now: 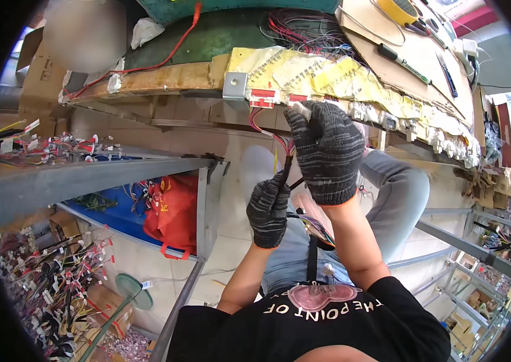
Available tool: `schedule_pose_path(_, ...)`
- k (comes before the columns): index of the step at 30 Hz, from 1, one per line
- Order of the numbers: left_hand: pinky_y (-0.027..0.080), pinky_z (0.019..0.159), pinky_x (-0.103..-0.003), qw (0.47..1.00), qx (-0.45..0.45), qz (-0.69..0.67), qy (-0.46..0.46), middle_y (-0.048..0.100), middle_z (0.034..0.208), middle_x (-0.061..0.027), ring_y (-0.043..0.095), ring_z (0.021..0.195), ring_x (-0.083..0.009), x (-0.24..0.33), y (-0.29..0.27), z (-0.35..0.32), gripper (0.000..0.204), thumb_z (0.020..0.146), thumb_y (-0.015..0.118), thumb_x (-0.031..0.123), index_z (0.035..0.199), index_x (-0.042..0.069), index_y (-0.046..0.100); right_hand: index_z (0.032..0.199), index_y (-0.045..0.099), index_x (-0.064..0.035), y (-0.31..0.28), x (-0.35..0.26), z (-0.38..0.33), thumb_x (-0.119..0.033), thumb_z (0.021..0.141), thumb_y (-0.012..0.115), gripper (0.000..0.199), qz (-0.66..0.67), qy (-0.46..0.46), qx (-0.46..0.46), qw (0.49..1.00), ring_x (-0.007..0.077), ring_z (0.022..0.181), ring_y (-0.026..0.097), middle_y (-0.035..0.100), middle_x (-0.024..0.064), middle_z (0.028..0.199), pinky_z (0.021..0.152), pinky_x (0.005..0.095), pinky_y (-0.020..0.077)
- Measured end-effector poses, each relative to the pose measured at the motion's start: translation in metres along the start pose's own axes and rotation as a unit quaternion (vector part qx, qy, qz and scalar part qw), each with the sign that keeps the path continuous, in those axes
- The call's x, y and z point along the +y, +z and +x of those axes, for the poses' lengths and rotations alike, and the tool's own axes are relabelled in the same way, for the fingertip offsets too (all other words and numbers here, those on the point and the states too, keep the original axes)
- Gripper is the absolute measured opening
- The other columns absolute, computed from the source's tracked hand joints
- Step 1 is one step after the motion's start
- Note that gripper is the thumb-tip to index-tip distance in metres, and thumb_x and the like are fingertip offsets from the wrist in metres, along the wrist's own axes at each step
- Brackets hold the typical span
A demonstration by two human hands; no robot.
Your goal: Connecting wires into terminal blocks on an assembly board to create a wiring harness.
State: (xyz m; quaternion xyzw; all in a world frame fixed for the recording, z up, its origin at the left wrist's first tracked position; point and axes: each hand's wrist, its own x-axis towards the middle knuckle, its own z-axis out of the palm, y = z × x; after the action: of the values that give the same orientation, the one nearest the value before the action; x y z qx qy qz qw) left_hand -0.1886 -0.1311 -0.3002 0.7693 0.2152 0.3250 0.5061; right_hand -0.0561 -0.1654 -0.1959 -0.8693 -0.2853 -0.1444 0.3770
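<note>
My left hand (267,208), in a dark grey knitted glove, is closed around the black-sleeved part of a wire harness (287,168). Pink, purple and other coloured wires run from that sleeve up to a red and white connector (263,98) at the bench's front edge. My right hand (329,154), gloved the same way, is higher up, close to the edge, with its fingers pinched on a small white connector (300,110). Beside it sits a second red connector (297,98) on the edge. More coloured wires (315,228) hang below my hands, over my lap.
Yellow tape (303,72) covers the bench edge, with a metal bracket (235,85) on it. Behind lie a wire bundle (306,30), a marker pen (403,63) and a tape roll (397,9). A grey metal frame (98,181), red bag (174,211) and many harnesses (56,283) stand left.
</note>
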Motion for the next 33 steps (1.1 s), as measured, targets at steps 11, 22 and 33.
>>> schedule_pose_path(11, 0.046, 0.069, -0.031, 0.992, -0.026, -0.041, -0.113, 0.062, 0.086, -0.0120, 0.058, 0.076, -0.0236, 0.006, 0.004, -0.001, 0.025, 0.076, 0.063, 0.000, 0.101, 0.000, 0.062, 0.097, 0.061, 0.0009, -0.013, 0.054, -0.032, -0.009, 0.088, 0.049, 0.018, 0.224, 0.171, -0.142, 0.949, 0.0147, 0.067, 0.056, 0.060, 0.0088, 0.079, 0.059, 0.0273, 0.0438)
schedule_pose_path(22, 0.046, 0.070, -0.031, 0.998, -0.032, 0.017, -0.042, 0.063, 0.087, -0.0123, 0.059, 0.076, -0.0229, 0.008, 0.014, 0.003, 0.024, 0.075, 0.064, 0.000, 0.098, -0.001, 0.063, 0.092, 0.062, 0.0004, -0.009, 0.071, -0.019, -0.015, 0.087, 0.053, 0.018, 0.401, 0.309, -0.135, 0.852, 0.0103, 0.057, 0.048, 0.056, 0.0042, 0.067, 0.053, 0.0254, 0.0396)
schedule_pose_path(33, 0.046, 0.059, -0.029, 0.983, 0.023, -0.120, -0.134, 0.061, 0.075, -0.0062, 0.057, 0.064, -0.0155, 0.007, 0.033, -0.012, 0.016, 0.076, 0.063, -0.001, 0.092, 0.001, 0.063, 0.095, 0.063, 0.0006, -0.041, 0.086, -0.073, -0.018, 0.087, 0.056, 0.021, 0.236, 0.247, -0.071, 0.937, 0.0106, 0.059, 0.056, 0.065, 0.0058, 0.078, 0.057, 0.0252, 0.0450)
